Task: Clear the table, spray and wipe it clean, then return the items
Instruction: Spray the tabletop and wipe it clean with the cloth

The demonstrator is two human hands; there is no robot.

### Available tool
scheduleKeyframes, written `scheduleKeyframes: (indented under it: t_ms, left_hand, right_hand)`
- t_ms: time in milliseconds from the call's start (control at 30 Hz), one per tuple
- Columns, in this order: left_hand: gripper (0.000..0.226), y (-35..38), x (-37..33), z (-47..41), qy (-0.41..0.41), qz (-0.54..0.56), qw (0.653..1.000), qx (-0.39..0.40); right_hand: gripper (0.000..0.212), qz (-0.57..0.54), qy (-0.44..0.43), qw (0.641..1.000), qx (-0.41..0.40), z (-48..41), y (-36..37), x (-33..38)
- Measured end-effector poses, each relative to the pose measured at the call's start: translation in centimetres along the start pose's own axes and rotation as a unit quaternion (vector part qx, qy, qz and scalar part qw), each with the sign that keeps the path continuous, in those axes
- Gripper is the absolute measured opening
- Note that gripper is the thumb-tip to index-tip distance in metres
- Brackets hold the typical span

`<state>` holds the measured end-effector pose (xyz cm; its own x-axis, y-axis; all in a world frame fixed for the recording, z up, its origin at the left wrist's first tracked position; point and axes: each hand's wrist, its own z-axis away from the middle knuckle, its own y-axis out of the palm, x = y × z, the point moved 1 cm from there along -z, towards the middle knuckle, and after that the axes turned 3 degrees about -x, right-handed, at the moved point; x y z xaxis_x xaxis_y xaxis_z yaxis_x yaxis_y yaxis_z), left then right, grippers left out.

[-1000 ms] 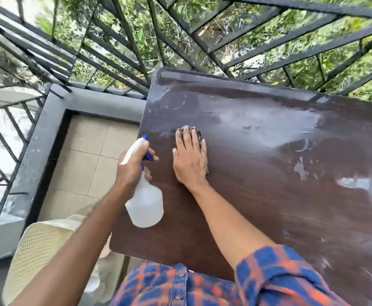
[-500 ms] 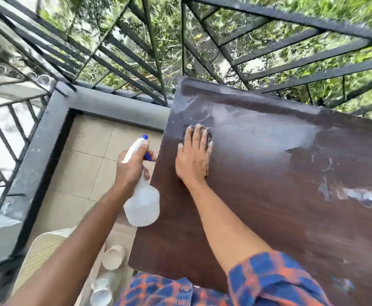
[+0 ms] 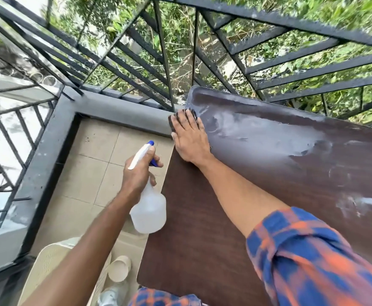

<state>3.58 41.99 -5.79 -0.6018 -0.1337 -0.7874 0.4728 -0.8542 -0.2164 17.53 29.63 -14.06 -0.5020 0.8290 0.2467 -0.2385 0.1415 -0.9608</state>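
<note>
Head view: the right hand (image 3: 190,138) lies flat, fingers spread, on a dark cloth (image 3: 171,121) at the upper-left corner of the table (image 3: 202,239), at frame centre. The open palm presses the cloth down rather than gripping it, presumably to spread pressure for wiping; the cloth overhangs the table's left edge. The left hand (image 3: 137,173) has its grip closed around the neck of the spray bottle (image 3: 148,212), one finger at the blue trigger, holding it off the table's left edge above the floor tiles, probably to keep the surface free. The translucent bottle's fill level cannot be told. Pale wet smears cover the table's upper right. At lower left, a cream chair (image 3: 48,268) carries a paper cup (image 3: 119,268), apparently empty.
</note>
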Motion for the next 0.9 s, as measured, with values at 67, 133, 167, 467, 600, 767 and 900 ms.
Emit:
scheduleKeyframes:
  t_ms: [67,133,167,467,600,767,900]
  left_hand:
    - [0.045,-0.2,-0.4,-0.2,-0.001,0.005,1.000,-0.003]
    - [0.043,-0.4,-0.5,-0.4,0.001,0.010,1.000,0.001]
    - [0.042,-0.5,-0.5,-0.4,0.003,0.014,1.000,0.005]
    - [0.041,0.3,-0.4,-1.0,-0.002,0.002,0.999,0.032]
    - [0.039,1.9,-2.4,-2.0,0.000,-0.006,0.999,0.053]
    - [0.035,5.0,-6.0,-3.1,0.038,0.006,0.997,0.073]
    - [0.037,7.2,-7.5,-3.9,0.062,0.015,0.994,0.090]
  right_hand:
    - [0.059,-0.005,0.006,1.000,-0.008,0.3,-0.1,0.2]
    - [0.061,-0.012,-0.006,1.000,-0.016,2.6,0.5,1.7]
    - [0.062,-0.012,-0.022,1.000,-0.017,4.3,1.0,2.8]
    - [0.054,-0.018,-0.099,0.995,0.020,5.3,0.8,2.3]
    - [0.055,-0.018,-0.036,0.999,0.025,-1.8,-1.2,-0.5]
    - [0.058,-0.046,0.017,0.999,0.018,-4.1,-1.9,-1.6]
    - [0.059,-0.073,0.076,0.994,-0.013,-3.8,-2.4,-2.8]
